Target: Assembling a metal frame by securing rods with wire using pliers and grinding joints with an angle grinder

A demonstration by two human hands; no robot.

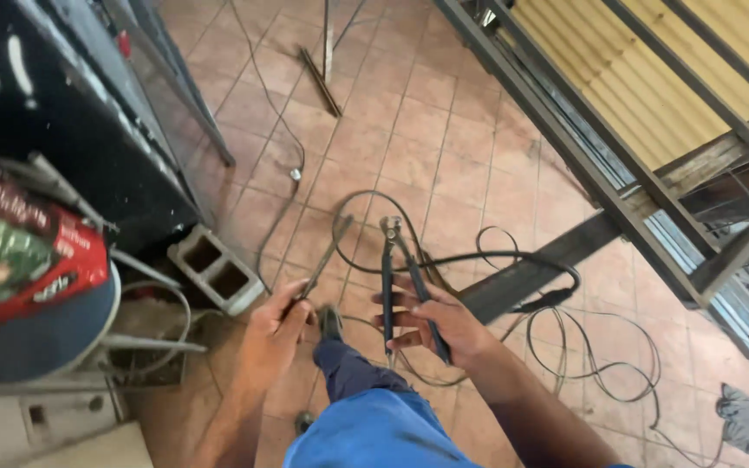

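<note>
My left hand [275, 328] grips a thin grey metal rod [327, 254] that slants up and to the right over the tiled floor. My right hand [444, 321] holds a pair of pliers [389, 269] with dark blue handles, jaws pointing away from me and handles spread apart between my fingers. The rod's far end lies a short way left of the plier jaws, apart from them. Below the hands are my blue trouser leg [366, 416] and a dark shoe [331, 321].
Black cables [591, 347] loop over the floor to the right. A grey metal frame [582, 147] slants across the upper right. A concrete block [217, 270] lies left, beside a stool with a red bag [28, 251]. Loose metal bars [321, 82] lie farther off.
</note>
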